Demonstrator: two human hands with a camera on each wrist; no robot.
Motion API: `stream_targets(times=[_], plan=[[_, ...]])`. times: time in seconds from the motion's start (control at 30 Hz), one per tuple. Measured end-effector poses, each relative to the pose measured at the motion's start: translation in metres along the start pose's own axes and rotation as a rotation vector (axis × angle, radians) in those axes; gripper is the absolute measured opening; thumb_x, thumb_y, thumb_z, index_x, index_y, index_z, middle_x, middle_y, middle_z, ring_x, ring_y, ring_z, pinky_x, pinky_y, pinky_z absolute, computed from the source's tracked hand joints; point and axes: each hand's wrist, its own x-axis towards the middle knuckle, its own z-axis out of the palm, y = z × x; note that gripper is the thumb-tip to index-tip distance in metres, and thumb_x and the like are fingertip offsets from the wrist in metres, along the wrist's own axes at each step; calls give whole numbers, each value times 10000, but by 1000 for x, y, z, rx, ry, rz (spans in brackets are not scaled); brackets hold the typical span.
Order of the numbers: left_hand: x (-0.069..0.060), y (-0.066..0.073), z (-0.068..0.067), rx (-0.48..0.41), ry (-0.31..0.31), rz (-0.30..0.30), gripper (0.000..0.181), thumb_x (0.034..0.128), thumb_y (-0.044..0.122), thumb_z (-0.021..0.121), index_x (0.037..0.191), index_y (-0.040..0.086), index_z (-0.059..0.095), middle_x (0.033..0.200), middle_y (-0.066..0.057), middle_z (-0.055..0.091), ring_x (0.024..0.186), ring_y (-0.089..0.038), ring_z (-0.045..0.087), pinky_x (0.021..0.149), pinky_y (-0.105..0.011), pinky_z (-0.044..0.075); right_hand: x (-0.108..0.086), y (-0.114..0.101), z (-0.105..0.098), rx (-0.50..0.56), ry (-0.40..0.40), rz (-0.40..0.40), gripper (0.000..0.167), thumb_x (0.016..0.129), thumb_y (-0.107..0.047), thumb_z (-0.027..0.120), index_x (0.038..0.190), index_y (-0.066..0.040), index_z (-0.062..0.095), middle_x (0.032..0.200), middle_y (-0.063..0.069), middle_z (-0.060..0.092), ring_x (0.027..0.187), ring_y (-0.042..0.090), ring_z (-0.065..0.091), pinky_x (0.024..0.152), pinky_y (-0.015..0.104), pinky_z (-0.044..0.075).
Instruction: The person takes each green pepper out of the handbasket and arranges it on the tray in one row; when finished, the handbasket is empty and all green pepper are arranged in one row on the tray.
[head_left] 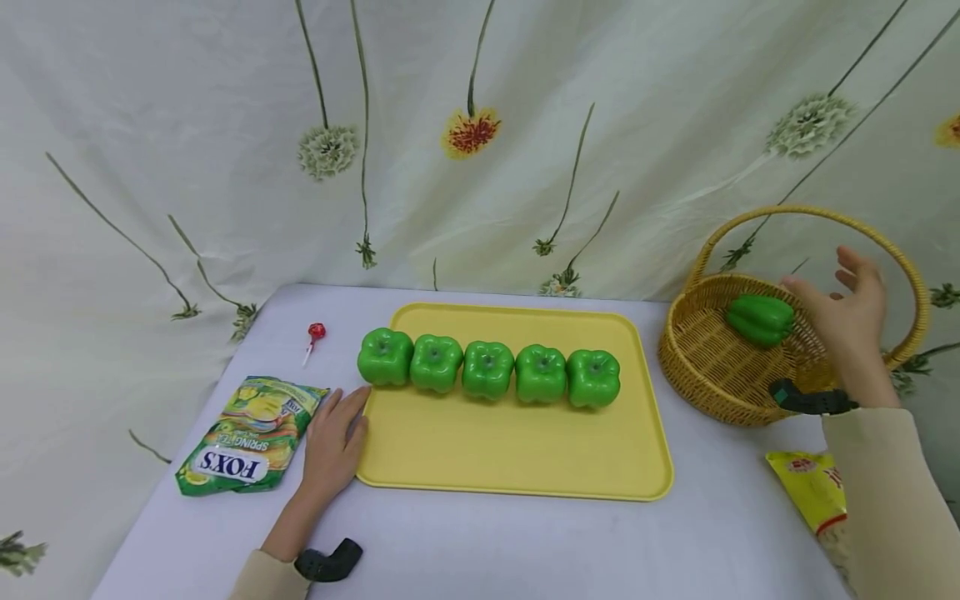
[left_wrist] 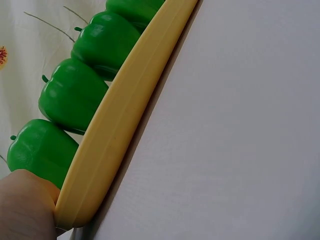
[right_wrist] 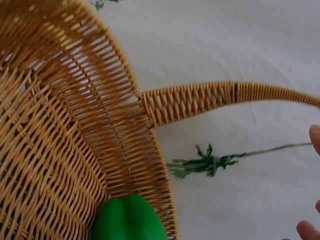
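Observation:
Several green bell peppers stand in a row across the upper half of a yellow tray. My left hand rests by the tray's left edge, fingers extended, between it and a green candy bag. Over the right side of a wicker basket, my right hand is raised with fingers apart and loosely bent, holding nothing. One green bell pepper lies on its side inside the basket, apart from that hand. In the right wrist view the pepper sits against the basket wall, with fingertips at the right edge.
The green Fox's candy bag lies left of the tray, with a red lollipop above it. A yellow packet lies below the basket, partly hidden by the right sleeve. The basket's tall handle arches over it. Floral cloth hangs behind.

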Motion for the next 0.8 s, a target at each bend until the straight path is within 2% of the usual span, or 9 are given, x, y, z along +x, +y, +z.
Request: stream_targets(times=[0.2,0.33,0.47,0.8], plan=[[0,-1,0,3,5,3,443,940,21,503,1381,-17,514,1402,-232,533,1379,-519,310,1092,-695,194,21,10,2,20,20,96,824,881,-529,599,1547,-372,139,1632,-88,77,1516,183,95,1222,457,210],[0,-1,1,5,0,2,447,938,20,501,1384,-11,514,1406,-225,532,1381,-514,308,1093,-694,191,30,25,7,43,32,122,818,895,-482,613,1555,-332,155,1633,-86,110,1512,185,114,1223,418,217],[0,-2,2,3,0,2,448,940,22,502,1386,-4,514,1408,-221,532,1383,-513,307,1090,-696,191,36,38,12,36,31,152,817,902,-460,611,1565,-288,165,1642,-20,127,1503,223,144,1217,416,232],[0,-2,1,6,-4,-5,449,947,32,497,1395,1,508,1416,-217,526,1389,-512,299,1090,-697,191,44,57,19,9,-68,233,908,890,-523,592,1580,-175,114,1653,87,85,1508,326,135,1211,491,235]])
